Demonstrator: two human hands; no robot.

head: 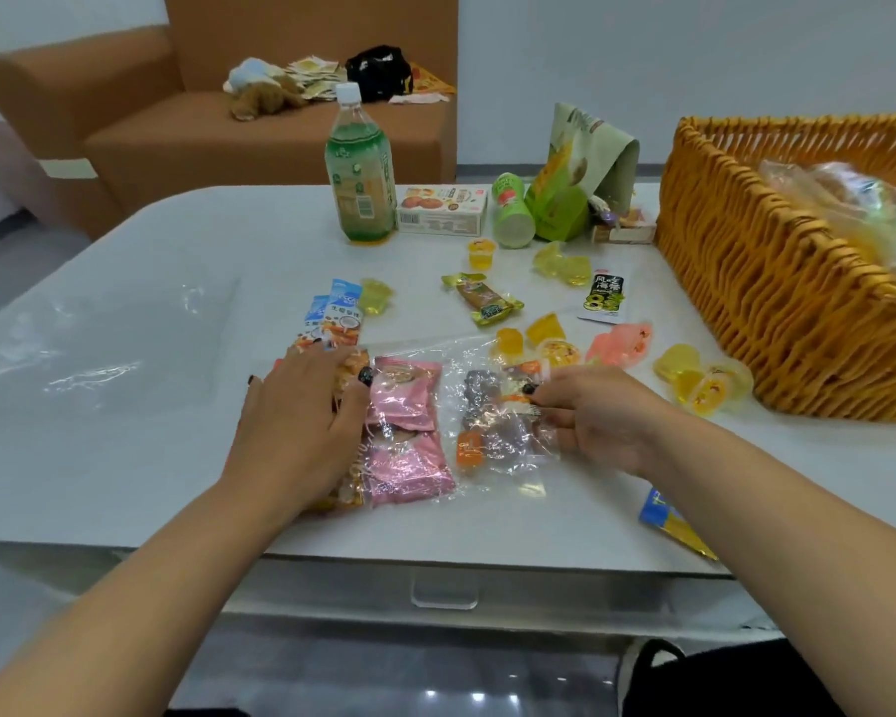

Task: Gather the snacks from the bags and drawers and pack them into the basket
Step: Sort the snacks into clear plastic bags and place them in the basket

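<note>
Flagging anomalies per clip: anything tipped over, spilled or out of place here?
The green canister lies on its side beside the upright bottle. One yellow-blue packet hangs over the table's near edge, by the right forearm. No spill shows.

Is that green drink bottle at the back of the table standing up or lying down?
Standing up. The bottle stands on its base on the table, white cap on top.

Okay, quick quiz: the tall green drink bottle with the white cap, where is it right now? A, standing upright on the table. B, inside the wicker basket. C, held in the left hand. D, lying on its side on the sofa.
A: the bottle stands upright on the table, beside a small box.
</note>
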